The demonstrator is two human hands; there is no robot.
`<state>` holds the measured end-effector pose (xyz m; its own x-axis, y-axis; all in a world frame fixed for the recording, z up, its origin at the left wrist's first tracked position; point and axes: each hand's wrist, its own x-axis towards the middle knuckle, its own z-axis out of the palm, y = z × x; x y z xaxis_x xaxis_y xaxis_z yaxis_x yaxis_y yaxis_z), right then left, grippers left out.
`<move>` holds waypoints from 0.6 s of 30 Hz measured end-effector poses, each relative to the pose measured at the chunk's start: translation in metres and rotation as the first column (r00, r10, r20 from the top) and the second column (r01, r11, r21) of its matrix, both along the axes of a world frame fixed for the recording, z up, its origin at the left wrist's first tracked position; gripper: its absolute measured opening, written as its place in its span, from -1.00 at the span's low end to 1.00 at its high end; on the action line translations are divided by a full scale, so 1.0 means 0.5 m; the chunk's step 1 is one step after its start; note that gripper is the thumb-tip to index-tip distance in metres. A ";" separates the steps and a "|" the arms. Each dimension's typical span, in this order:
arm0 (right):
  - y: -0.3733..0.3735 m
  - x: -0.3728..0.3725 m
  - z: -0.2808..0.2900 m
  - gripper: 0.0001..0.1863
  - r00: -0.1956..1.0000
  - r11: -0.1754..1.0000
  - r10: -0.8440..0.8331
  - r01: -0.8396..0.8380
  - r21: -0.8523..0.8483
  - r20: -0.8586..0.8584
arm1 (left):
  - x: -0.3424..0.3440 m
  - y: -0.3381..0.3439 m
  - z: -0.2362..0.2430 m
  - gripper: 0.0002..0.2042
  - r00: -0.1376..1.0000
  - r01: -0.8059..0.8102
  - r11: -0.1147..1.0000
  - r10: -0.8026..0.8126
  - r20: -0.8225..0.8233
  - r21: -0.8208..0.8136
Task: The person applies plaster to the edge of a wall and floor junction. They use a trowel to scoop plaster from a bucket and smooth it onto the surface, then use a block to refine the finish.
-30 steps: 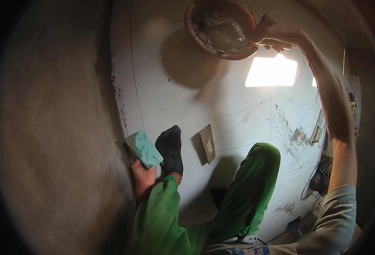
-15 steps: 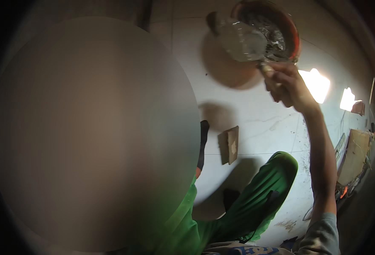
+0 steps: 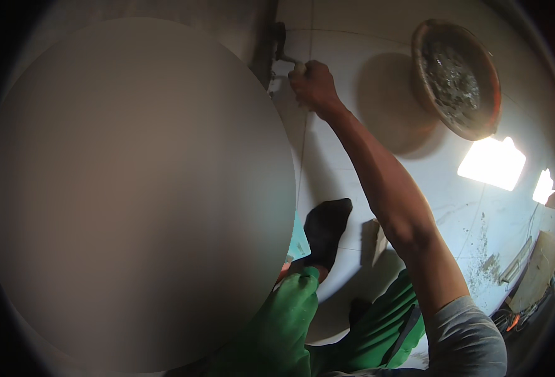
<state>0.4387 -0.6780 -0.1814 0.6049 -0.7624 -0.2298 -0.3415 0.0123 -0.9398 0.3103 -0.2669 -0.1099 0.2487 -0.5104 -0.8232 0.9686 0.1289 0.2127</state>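
My right hand (image 3: 314, 89) is closed round the pale handle of a trowel (image 3: 282, 55), with the arm stretched far forward. The trowel's dark bent neck shows beside the dark vertical edge at the far middle; its blade is seen almost edge-on, so any load on it cannot be made out. To the right of the hand, apart from it, a round brown basin (image 3: 423, 66) holds wet grey mortar (image 3: 453, 81). My left hand does not show; a large blurred disc covers the left half of the view.
My green-trousered legs (image 3: 296, 308) and a dark-socked foot (image 3: 329, 229) are at the near middle. A small flat block (image 3: 378, 246) lies on pale floor tiles. Bright light patches (image 3: 494, 164) fall below the basin. At right are a board (image 3: 538, 270) and loose cords.
My right hand has swung left with the trowel, from beside the basin to the dark edge. The view has shifted, so the basin appears farther right and a socked foot shows more fully.
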 end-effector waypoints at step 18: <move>-0.016 0.026 0.018 -0.60 0.992 0.952 -0.013 -0.026 0.306 0.124 | 0.037 -0.023 -0.014 -0.50 0.995 0.053 0.998 -0.051 0.089 -0.019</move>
